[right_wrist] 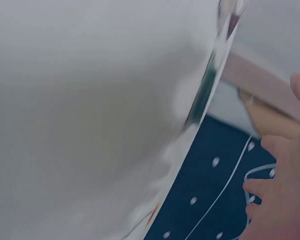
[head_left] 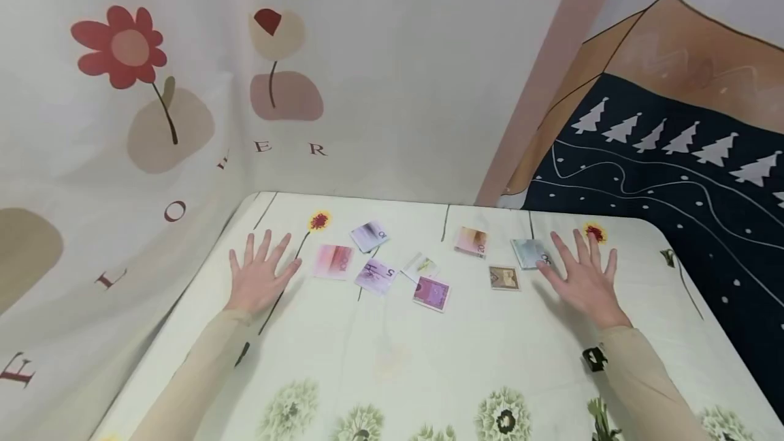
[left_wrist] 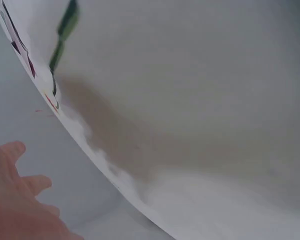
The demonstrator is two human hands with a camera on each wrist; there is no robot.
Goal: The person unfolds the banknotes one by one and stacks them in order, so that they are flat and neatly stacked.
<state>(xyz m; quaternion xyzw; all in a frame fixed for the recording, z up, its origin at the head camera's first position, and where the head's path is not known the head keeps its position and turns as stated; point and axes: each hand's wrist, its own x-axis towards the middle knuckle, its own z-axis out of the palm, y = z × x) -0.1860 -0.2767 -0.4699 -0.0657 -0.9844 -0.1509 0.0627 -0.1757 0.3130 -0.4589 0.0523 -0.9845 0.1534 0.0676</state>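
My left hand (head_left: 260, 280) is held with fingers spread, left of a pink note marked 100 (head_left: 333, 262). Beside that note lie a lilac-grey note (head_left: 369, 235), a purple note (head_left: 376, 276), a pale note (head_left: 419, 266) and a magenta square note (head_left: 431, 293), two of them overlapping. My right hand (head_left: 584, 281) also has its fingers spread; its thumb tip overlaps the edge of a blue-green note (head_left: 528, 253) in the head view. Close by are a pinkish-orange note marked 20 (head_left: 471, 241) and a small brown note (head_left: 504, 278). Neither hand holds anything.
A white flower-printed cloth covers the table (head_left: 380, 366). A pale curtain (head_left: 398, 73) with flowers and letters hangs along the back and left. Dark blue fabric (head_left: 661, 175) with white trees hangs at the right.
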